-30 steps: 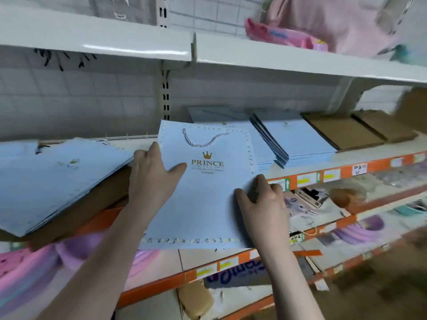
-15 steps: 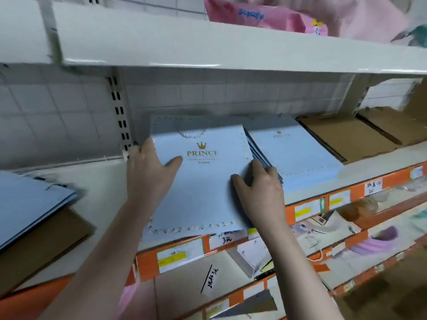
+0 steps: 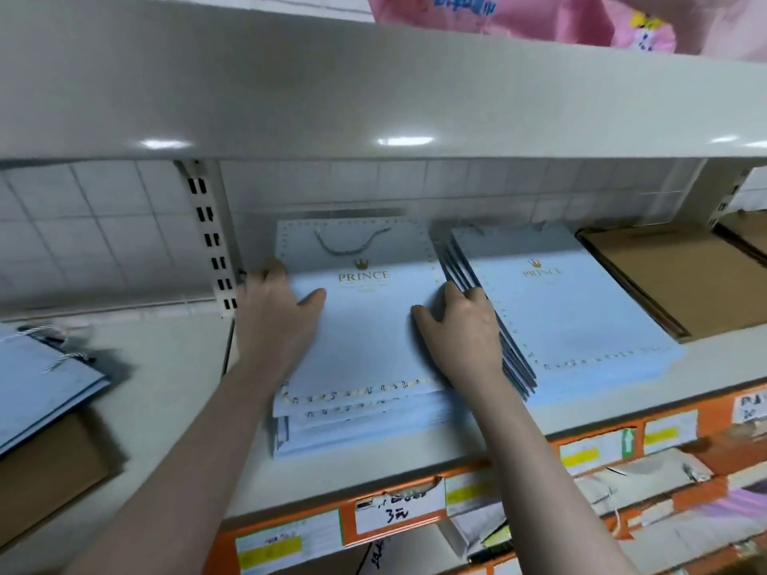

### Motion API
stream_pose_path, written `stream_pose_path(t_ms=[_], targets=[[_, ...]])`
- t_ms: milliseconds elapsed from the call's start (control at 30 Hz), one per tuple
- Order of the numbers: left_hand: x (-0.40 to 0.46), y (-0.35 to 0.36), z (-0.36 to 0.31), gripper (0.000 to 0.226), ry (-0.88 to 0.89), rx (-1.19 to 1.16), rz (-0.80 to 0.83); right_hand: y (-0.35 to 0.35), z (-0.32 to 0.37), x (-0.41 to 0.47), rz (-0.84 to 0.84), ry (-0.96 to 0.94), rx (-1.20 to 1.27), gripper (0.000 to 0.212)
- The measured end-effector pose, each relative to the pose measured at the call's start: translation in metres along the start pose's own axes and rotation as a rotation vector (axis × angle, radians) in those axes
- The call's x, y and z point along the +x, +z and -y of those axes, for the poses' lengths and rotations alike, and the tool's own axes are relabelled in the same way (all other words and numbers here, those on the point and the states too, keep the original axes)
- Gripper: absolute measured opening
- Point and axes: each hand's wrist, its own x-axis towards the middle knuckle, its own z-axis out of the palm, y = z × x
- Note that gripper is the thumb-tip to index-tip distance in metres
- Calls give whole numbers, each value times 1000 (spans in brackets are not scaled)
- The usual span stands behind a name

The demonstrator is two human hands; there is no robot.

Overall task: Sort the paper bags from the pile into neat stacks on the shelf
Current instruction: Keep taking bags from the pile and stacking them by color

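Observation:
A light blue paper bag (image 3: 365, 325) printed "PRINCE" with a gold crown lies flat on top of a stack of like bags (image 3: 357, 429) on the white shelf (image 3: 174, 408). My left hand (image 3: 278, 317) grips the bag's left edge, thumb on top. My right hand (image 3: 460, 329) grips its right edge, thumb on the face. To the right lies a second blue stack (image 3: 572, 317), its left side fanned out. The remaining pile of blue bags (image 3: 37, 388) sits at the far left on brown ones.
Brown paper bags (image 3: 672, 280) are stacked at the right end of the shelf. The upper shelf board (image 3: 373, 89) hangs low over the stacks, with pink packages (image 3: 539, 18) on it. A slotted upright (image 3: 211, 242) stands at the back left. Orange-edged shelves with labels lie below.
Both hands carried the blue bag from the pile on the left to the right and back into the shelf. It now lies on the left stack.

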Motion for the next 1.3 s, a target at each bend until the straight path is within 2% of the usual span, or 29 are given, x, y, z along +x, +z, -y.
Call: stream_pose_path(t_ms=[167,300,467,700,800,933,1100,1300], targets=[[-16,9,0,42,-24,28,-1,12,-7,-3,-39,-76,-212,52],[-21,13,-1,44,-43,30,48,10,-15,-4,27,-109,-206,55],[-23,17,0,51,-69,82,105,7,-18,-2,97,-162,-155,49],[-23,16,-2,33,-103,217,188,4,-19,-1,115,-185,-233,47],[-23,15,-4,43,-121,245,208,3,-16,-2,140,-184,-222,50],[-25,10,-11,59,-106,303,155,-2,-15,-5,174,-163,-162,54],[-21,-7,-24,60,-65,389,119,-17,-13,-2,225,-165,-187,62],[-41,-26,-38,66,-28,451,8,-38,-19,-14,138,-266,-190,63]])
